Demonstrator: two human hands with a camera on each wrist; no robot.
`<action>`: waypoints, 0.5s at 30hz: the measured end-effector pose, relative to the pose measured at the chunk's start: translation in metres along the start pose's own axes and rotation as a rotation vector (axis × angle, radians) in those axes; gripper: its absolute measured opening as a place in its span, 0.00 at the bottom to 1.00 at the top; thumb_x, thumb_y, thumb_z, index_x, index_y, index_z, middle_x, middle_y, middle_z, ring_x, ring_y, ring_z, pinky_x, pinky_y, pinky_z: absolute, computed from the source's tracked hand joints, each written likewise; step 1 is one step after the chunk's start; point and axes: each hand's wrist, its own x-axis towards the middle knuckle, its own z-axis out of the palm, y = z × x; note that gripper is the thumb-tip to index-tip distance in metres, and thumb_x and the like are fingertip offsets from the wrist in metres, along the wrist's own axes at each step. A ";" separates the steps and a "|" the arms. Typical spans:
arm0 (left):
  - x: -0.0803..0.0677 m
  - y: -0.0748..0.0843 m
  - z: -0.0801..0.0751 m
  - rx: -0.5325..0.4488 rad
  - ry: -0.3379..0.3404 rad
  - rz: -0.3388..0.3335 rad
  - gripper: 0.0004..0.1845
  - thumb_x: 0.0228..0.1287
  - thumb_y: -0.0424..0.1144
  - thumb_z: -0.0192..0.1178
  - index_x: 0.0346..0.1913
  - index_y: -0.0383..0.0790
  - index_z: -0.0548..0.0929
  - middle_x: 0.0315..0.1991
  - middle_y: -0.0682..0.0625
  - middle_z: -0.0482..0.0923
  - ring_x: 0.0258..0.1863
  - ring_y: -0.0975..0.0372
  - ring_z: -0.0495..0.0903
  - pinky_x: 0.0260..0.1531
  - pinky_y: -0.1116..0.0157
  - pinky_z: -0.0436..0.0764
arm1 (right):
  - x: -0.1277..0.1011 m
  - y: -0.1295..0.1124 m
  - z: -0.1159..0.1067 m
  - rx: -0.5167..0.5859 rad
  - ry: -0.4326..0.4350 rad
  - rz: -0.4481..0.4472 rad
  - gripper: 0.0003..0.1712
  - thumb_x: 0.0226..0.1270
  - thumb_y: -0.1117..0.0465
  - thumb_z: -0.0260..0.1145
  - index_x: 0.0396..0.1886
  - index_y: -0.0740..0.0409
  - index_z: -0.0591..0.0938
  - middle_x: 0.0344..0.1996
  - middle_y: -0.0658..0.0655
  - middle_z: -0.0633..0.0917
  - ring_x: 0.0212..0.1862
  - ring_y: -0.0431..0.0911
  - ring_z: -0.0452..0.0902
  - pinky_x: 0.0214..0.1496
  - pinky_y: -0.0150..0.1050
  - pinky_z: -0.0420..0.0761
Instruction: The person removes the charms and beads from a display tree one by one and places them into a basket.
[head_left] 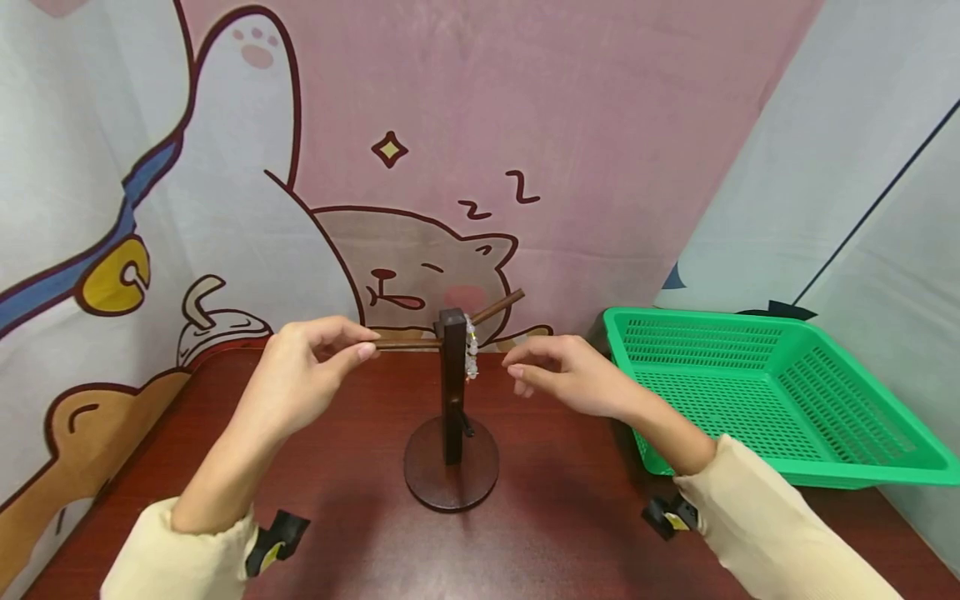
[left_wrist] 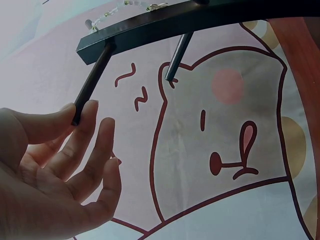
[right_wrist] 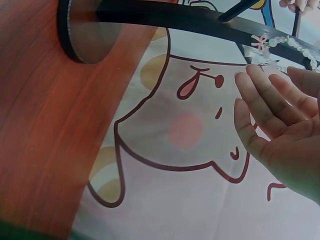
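A dark wooden rack (head_left: 452, 387) stands upright on a round base, with pegs sticking out on both sides. My left hand (head_left: 300, 375) pinches the outer end of the upper left peg (left_wrist: 92, 85) between thumb and index finger; the other fingers are loosely bent. From the upper right side of the post hangs a beaded bracelet (head_left: 471, 350) of pale, clear beads. A small pink bow-like charm (right_wrist: 260, 43) shows on it. My right hand (head_left: 573, 375) hovers just right of the bracelet, its fingers relaxed and holding nothing. In the right wrist view, its fingertips appear close below the beads.
A green plastic basket (head_left: 750, 400) sits at the right, close to my right forearm. The reddish-brown table (head_left: 337, 467) carries the rack. Behind it hangs a cartoon-printed cloth (head_left: 600, 125). A lower peg (head_left: 467, 423) juts from the post near the base.
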 end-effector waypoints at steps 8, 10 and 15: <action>0.000 0.000 0.000 0.007 0.000 -0.002 0.06 0.59 0.33 0.61 0.37 0.40 0.85 0.29 0.51 0.83 0.26 0.62 0.75 0.26 0.65 0.70 | 0.010 -0.016 0.002 0.031 0.001 -0.023 0.08 0.64 0.64 0.60 0.41 0.61 0.81 0.26 0.51 0.83 0.30 0.44 0.79 0.37 0.37 0.76; 0.000 0.000 0.000 0.008 0.003 -0.002 0.05 0.59 0.33 0.61 0.37 0.40 0.85 0.29 0.51 0.83 0.26 0.62 0.75 0.26 0.65 0.70 | 0.013 -0.019 0.003 0.046 -0.002 -0.037 0.08 0.64 0.65 0.60 0.40 0.62 0.81 0.26 0.52 0.83 0.30 0.45 0.79 0.37 0.38 0.77; 0.001 0.000 0.000 0.008 0.011 0.002 0.05 0.59 0.33 0.61 0.37 0.40 0.85 0.28 0.51 0.83 0.25 0.62 0.74 0.26 0.65 0.70 | 0.018 -0.025 0.004 0.052 -0.002 -0.052 0.06 0.64 0.65 0.60 0.39 0.60 0.80 0.26 0.49 0.83 0.31 0.46 0.79 0.34 0.37 0.77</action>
